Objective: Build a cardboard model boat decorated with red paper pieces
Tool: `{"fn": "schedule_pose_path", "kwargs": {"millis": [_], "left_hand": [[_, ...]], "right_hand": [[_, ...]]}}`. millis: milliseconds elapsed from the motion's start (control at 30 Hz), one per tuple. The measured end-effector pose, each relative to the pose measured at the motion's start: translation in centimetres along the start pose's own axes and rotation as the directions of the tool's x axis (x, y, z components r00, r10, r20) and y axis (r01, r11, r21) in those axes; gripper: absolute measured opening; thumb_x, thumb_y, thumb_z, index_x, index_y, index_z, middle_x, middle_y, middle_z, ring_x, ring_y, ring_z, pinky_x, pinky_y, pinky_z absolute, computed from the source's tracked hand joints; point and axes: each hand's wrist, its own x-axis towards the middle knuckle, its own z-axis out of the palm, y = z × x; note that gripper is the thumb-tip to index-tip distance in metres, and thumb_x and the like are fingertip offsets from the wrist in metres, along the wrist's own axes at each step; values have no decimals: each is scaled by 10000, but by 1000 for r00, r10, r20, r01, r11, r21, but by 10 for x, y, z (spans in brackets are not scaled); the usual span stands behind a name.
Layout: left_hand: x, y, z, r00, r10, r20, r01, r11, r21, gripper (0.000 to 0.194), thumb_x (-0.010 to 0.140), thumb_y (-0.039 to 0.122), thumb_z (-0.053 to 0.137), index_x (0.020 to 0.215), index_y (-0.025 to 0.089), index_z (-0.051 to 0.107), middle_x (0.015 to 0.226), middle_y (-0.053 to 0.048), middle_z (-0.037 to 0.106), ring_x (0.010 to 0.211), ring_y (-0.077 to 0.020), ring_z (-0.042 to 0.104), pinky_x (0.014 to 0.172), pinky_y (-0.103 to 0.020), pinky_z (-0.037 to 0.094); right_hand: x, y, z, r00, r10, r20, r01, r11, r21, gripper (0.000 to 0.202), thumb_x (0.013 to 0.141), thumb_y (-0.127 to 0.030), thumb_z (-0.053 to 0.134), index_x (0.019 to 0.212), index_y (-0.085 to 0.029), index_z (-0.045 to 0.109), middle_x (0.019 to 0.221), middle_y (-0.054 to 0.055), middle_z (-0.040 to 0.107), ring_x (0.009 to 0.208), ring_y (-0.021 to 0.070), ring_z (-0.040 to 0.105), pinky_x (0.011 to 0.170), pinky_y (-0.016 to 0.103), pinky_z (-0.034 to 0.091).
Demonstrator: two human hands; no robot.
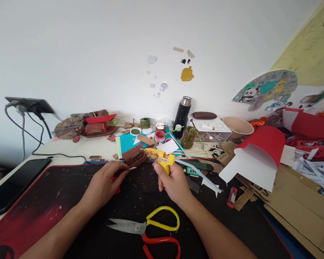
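My right hand (174, 180) is wrapped round the handle of a yellow hot glue gun (162, 157). The gun's stained nozzle points left, close to a brown-painted cardboard piece (132, 155) with a slot in it. Thumb and fingers of my left hand (105, 181) are pinched on a small white paper piece (132, 168), just below the brown piece; whether the fingers also touch the brown piece I cannot tell. A red scrap (117, 187) shows partly beneath my left hand. Scissors (137, 227) with one yellow and one red handle lie on the black mat between my forearms.
Paint pots (160, 136), a murky jar (189, 137) and a black flask (183, 115) stand at the back. A red-and-white paper curve (259, 154), a lighter (232, 197) and cardboard (299, 208) lie right. Left are a phone (16, 187) and a cable (62, 155).
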Motion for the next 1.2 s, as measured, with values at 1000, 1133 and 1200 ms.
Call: {"fn": "schedule_pose_path", "kwargs": {"millis": [1000, 1133, 1200], "left_hand": [[-1, -2, 2, 1000, -23, 2, 23, 999, -30, 403, 996, 622, 594, 961, 258, 764, 965, -61, 798, 913, -264, 750, 886, -348, 574], [0, -1, 1, 999, -34, 5, 34, 999, -24, 423, 992, 641, 587, 953, 260, 767, 970, -59, 801, 918, -265, 753, 885, -353, 576], [0, -1, 1, 999, -41, 2, 41, 999, -25, 448, 990, 660, 575, 946, 259, 769, 971, -62, 805, 921, -267, 756, 884, -356, 578]], "right_hand": [[7, 12, 6, 997, 9, -78, -19, 992, -123, 480, 958, -686, 654, 741, -258, 633, 443, -26, 508, 430, 176, 501, 492, 301, 328], [7, 12, 5, 998, 14, -62, -26, 980, -198, 485, 985, -678, 612, 754, -252, 626, 446, -21, 526, 421, 170, 500, 498, 299, 347], [6, 12, 5, 998, 8, -62, -22, 975, -222, 489, 997, -676, 591, 773, -245, 643, 446, -18, 527, 433, 175, 518, 507, 298, 365]]}}
